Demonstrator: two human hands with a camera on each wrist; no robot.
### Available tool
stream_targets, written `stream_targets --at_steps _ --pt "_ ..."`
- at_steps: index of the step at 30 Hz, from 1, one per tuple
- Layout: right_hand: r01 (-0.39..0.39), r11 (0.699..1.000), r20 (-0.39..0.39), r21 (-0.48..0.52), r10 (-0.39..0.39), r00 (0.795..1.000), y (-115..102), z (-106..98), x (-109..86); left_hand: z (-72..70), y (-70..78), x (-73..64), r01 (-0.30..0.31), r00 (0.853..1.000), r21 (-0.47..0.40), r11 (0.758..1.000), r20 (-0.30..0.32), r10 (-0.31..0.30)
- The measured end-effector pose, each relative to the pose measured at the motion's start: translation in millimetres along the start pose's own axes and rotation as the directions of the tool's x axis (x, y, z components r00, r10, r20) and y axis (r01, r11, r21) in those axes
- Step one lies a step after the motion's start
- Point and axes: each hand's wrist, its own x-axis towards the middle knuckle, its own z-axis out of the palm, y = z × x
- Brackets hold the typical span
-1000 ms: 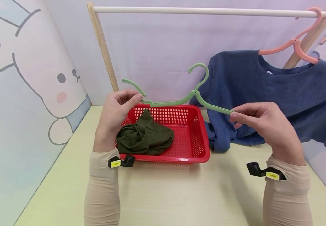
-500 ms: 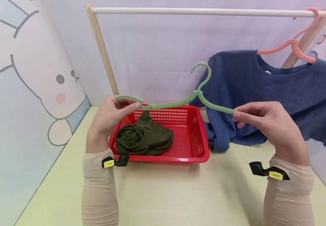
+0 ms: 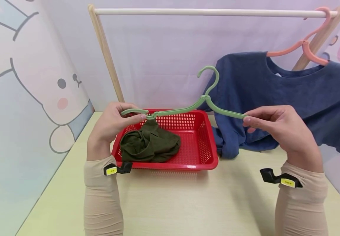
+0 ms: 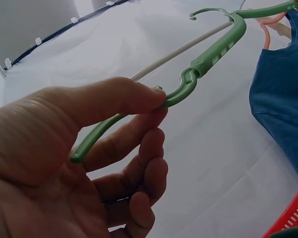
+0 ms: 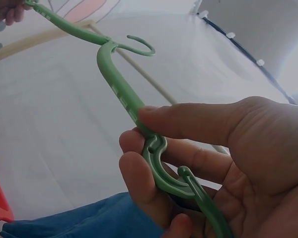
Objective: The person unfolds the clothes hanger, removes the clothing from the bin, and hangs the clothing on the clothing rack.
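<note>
Both hands hold a green folding clothes hanger (image 3: pixel 179 111) above the back of the red basket, its hook upward. My left hand (image 3: pixel 108 121) pinches the left end between thumb and index finger, where a curved end piece (image 4: pixel 181 94) joins the arm. That piece runs back under the thumb toward the palm. My right hand (image 3: pixel 279 124) pinches the right arm near its tip; the right wrist view shows the hooked end piece (image 5: pixel 169 181) lying across the fingers. Below, a crumpled dark green garment (image 3: pixel 149 144) lies in the left part of the red basket (image 3: pixel 212 154).
Behind stands a rack with a white rod (image 3: pixel 187 12) and wooden posts (image 3: pixel 108 59). A navy T-shirt (image 3: pixel 246 85) hangs at the right on a coral hanger (image 3: pixel 288 50), its lower part reaching the table (image 3: pixel 187 203). A cartoon-printed panel (image 3: pixel 19 131) borders the left.
The hanger's left end piece has swung down from pointing upward to lying nearly flat along the left hand. The left hand has shifted left and slightly down; the right hand moved slightly right.
</note>
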Motion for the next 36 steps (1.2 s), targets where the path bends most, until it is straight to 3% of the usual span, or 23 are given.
stream_targets --at_steps 10,18,23,36 --pt "-0.007 1.000 -0.029 0.021 0.008 1.000 -2 0 -0.1 1.2 -2.5 4.1 0.015 0.999 0.086 0.996 0.042 -0.019" --pt "-0.030 0.999 -0.054 0.041 0.032 0.998 -2 0 -0.8 7.3 -5.6 10.6 -0.028 0.996 0.184 0.983 0.089 0.012" --pt "-0.038 0.998 -0.066 0.042 0.040 0.997 -3 0 -1.6 10.6 -6.2 13.0 -0.021 0.994 0.185 0.982 0.107 0.001" --pt "-0.020 0.996 -0.097 0.089 0.029 0.995 -3 6 -0.8 17.9 -6.0 14.9 -0.016 0.999 0.196 0.980 0.034 0.010"
